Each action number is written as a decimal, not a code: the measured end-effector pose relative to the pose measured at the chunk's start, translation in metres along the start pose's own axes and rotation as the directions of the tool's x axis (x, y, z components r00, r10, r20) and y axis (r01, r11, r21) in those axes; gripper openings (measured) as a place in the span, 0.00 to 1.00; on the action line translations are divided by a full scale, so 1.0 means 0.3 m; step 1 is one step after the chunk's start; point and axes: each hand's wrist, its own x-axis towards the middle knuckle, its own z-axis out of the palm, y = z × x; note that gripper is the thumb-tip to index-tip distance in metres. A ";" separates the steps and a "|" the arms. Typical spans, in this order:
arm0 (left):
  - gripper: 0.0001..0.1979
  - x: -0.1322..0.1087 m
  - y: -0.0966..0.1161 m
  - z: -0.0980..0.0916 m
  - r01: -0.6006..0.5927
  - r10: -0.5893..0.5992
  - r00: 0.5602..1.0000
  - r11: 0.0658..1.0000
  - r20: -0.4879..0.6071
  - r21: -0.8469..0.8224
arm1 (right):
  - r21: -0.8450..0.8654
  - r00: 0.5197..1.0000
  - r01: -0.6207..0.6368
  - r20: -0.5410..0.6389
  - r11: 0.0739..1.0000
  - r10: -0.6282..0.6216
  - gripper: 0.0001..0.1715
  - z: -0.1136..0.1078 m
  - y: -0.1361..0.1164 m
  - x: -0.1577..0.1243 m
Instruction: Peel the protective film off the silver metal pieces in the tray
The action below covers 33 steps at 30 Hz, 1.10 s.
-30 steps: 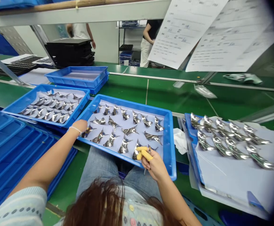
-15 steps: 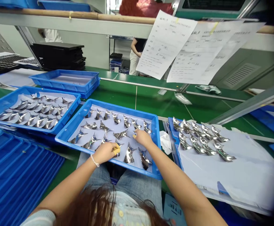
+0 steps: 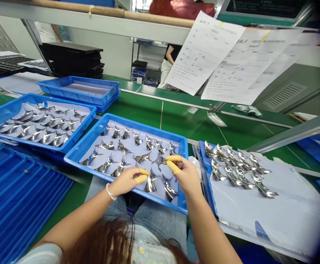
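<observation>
A blue tray lined with white paper lies before me, holding rows of shiny, curved, pointed metal pieces. My right hand, in yellow finger cots, pinches one curved metal piece by its right end above the tray's right half. Over the tray's front rim, my left hand has its cot-covered thumb and forefinger apart. Its fingertips point at a metal piece in the front row, close to it; whether they touch I cannot tell. Part of the front row is hidden under that hand.
On the left a second blue tray holds more metal pieces, above stacked blue trays. On the right, metal pieces lie on white paper. Paper sheets hang from the shelf bar. A person stands behind.
My right hand has come back toward me and slightly right, now with a metal piece lifted in its fingers. My left hand has moved a little right, and its fingers have spread.
</observation>
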 end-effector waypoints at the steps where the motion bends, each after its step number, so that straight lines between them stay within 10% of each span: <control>1: 0.16 -0.004 0.020 0.010 0.003 -0.003 1.000 0.993 0.001 -0.119 | 0.201 0.999 0.023 -0.038 0.979 -0.015 0.16 0.012 -0.013 -0.041; 4: 0.19 -0.015 0.077 0.033 0.007 -0.037 0.997 0.906 -0.064 -0.423 | 0.585 0.995 0.057 -0.095 0.809 -0.001 0.13 0.060 -0.040 -0.145; 14: 0.20 -0.062 0.158 0.028 0.096 -0.112 0.993 0.524 0.044 -0.846 | 0.822 0.997 -0.015 0.055 0.569 -0.053 0.11 0.076 -0.153 -0.251; 26: 0.17 -0.065 0.197 0.001 0.047 -0.033 0.999 0.810 0.034 -0.585 | 0.759 0.980 -0.181 0.190 0.625 0.054 0.14 0.089 -0.134 -0.239; 33: 0.15 -0.089 0.232 -0.010 0.016 -0.058 0.997 0.771 -0.046 -0.637 | 0.810 0.953 -0.297 0.285 0.506 0.103 0.17 0.103 -0.122 -0.246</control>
